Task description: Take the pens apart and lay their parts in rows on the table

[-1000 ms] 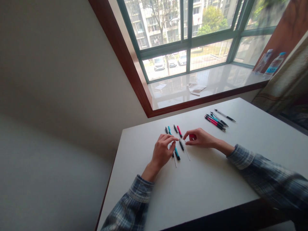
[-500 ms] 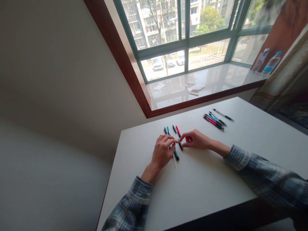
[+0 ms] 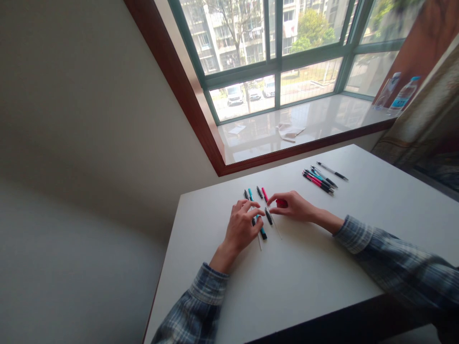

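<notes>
Pen parts [image 3: 268,217] are lying on the left part of the white table [image 3: 308,267], between my hands and just beyond them. Past the table's far edge, a green-framed window [image 3: 244,75] is standing over a pale sill [image 3: 258,138]. My left hand [image 3: 242,222] is hovering low over the left-hand parts, its thumb and fingers spread; I am seeing no part clearly pinched there. My right hand [image 3: 294,206] is curling in from the right, its thumb and forefinger close together beside the middle parts; I cannot tell whether they are pinching anything. Something red [image 3: 281,203] is showing inside its curled fingers. On the sill, two clear bottles [image 3: 403,98] are standing far right, and a pale cloth [image 3: 289,130] is lying nearer the middle. A bunch of pens [image 3: 318,181] is resting on the table's far right, with a single pen [image 3: 333,171] lying just beyond. Among the parts, a turquoise piece [image 3: 264,233] is poking out by my left thumb, and a short red piece [image 3: 264,194] is lying farther off. Thinnest of all, a white refill [image 3: 277,228] is slanting toward me.
</notes>
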{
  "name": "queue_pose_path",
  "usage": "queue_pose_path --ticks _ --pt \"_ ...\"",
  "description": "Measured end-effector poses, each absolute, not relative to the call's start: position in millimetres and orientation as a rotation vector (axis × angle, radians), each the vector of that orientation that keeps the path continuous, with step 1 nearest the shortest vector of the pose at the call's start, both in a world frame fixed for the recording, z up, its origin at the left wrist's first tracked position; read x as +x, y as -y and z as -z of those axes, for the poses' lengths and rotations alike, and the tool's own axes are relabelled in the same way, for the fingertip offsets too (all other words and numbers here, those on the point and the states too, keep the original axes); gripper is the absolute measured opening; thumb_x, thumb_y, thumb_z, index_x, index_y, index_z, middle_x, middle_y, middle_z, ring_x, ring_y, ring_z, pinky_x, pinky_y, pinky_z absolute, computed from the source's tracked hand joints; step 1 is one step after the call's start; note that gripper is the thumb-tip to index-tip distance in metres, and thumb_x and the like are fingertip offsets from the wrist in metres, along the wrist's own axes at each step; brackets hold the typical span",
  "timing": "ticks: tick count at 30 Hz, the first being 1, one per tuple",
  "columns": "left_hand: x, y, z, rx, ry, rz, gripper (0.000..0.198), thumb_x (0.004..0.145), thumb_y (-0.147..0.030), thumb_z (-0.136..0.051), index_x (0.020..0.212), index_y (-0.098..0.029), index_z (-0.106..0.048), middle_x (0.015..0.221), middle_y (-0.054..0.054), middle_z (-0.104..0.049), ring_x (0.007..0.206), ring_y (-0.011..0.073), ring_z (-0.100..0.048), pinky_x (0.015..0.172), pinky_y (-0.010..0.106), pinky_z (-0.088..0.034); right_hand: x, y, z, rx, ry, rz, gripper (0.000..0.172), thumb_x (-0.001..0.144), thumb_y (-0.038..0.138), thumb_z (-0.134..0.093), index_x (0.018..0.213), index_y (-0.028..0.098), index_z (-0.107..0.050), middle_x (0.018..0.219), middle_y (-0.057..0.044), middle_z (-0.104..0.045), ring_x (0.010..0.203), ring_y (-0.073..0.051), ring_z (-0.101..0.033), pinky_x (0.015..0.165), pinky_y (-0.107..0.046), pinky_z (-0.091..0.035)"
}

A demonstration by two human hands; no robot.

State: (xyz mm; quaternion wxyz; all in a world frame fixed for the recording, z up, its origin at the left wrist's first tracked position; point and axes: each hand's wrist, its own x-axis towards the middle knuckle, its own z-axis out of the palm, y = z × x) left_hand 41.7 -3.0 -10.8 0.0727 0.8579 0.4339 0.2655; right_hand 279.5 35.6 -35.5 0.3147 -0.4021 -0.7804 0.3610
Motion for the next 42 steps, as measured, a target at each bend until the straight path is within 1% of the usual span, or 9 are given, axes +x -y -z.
queue_pose_path --ticks 5,8,11,14,18,24,31,35,42 --pt "41 2 7 2.496 -1.306 -0.926 0.017 0.091 -0.016 -0.065 0.098 -0.026 -0.076 0.11 0.005 -0.073 0.111 0.0275 -0.058 0.101 0.047 -0.046 281 -33 27 -1.017 1.947 -1.023 0.027 0.097 0.032 -0.051 0.12 0.02 -0.06 0.08 0.0 -0.068 0.067 -0.015 -0.05 0.068 -0.028 -0.041" --pt "41 2 5 2.392 -1.252 -1.007 0.015 0.095 -0.024 -0.064 0.105 -0.025 -0.075 0.105 0.006 -0.073 0.107 0.0255 -0.061 0.097 0.042 -0.049 281 -31 25 -0.933 1.879 -1.131 0.022 0.099 0.025 -0.042 0.118 0.021 -0.053 0.089 -0.003 -0.074 0.072 -0.016 -0.053 0.072 -0.03 -0.044" --pt "42 4 5 2.252 -1.238 -1.069 0.017 0.096 -0.031 -0.067 0.109 -0.025 -0.074 0.098 0.005 -0.074 0.093 0.0222 -0.064 0.089 0.038 -0.052 277 -27 27 -0.871 1.853 -1.215 0.019 0.1 0.029 -0.048 0.115 0.021 -0.056 0.088 -0.004 -0.074 0.071 -0.016 -0.053 0.069 -0.029 -0.044" --pt "44 5 3 2.113 -1.198 -1.12 0.021 0.094 -0.036 -0.07 0.111 -0.024 -0.075 0.09 0.003 -0.074 0.078 0.0182 -0.063 0.079 0.033 -0.053 271 -23 30 -0.834 1.889 -1.239 0.03 0.098 0.041 -0.058 0.114 0.018 -0.069 0.084 -0.004 -0.07 0.069 -0.015 -0.053 0.063 -0.028 -0.042" --pt "45 5 -1 2.074 -1.097 -1.154 0.02 0.093 -0.037 -0.072 0.107 -0.024 -0.077 0.092 0.004 -0.074 0.074 0.0167 -0.063 0.074 0.031 -0.054 266 -19 34 -0.84 1.88 -1.212 0.04 0.092 0.051 -0.068 0.112 0.017 -0.078 0.075 -0.002 -0.065 0.065 -0.015 -0.05 0.062 -0.028 -0.04" --pt "45 6 -2 2.071 -1.054 -1.152 0.014 0.094 -0.03 -0.071 0.101 -0.023 -0.08 0.096 0.006 -0.075 0.074 0.016 -0.064 0.073 0.03 -0.055 265 -18 34 -0.728 1.699 -1.472 0.038 0.09 0.047 -0.074 0.111 0.016 -0.074 0.083 -0.005 -0.073 0.071 -0.016 -0.061 0.066 -0.029 -0.046" --pt "47 6 0 2.013 -1.06 -1.128 0.012 0.09 -0.027 -0.073 0.098 -0.02 -0.08 0.086 0.005 -0.076 0.075 0.0164 -0.068 0.075 0.029 -0.057 268 -19 30 -0.714 1.671 -1.544 0.038 0.087 0.046 -0.078 0.108 0.018 -0.063 0.074 0.0 -0.07 0.061 -0.012 -0.055 0.06 -0.026 -0.043" --pt "48 6 0 1.782 -1.149 -1.165 0.012 0.087 -0.026 -0.074 0.094 -0.018 -0.078 0.09 0.005 -0.078 0.081 0.0187 -0.073 0.081 0.031 -0.061 272 -23 29 -0.812 1.63 -1.458 0.038 0.086 0.047 -0.078 0.105 0.018 -0.065 0.071 0.001 -0.067 0.063 -0.013 -0.056 0.058 -0.025 -0.042" --pt "50 4 1 1.276 -1.137 -1.131 0.027 0.08 -0.036 -0.083 0.097 -0.015 -0.078 0.087 0.008 -0.078 0.075 0.0188 -0.074 0.074 0.031 -0.061 273 -26 27 -0.828 1.374 -1.458 0.034 0.081 0.043 -0.084 0.099 0.017 -0.071 0.077 -0.002 -0.07 0.068 -0.014 -0.059 0.064 -0.028 -0.045"
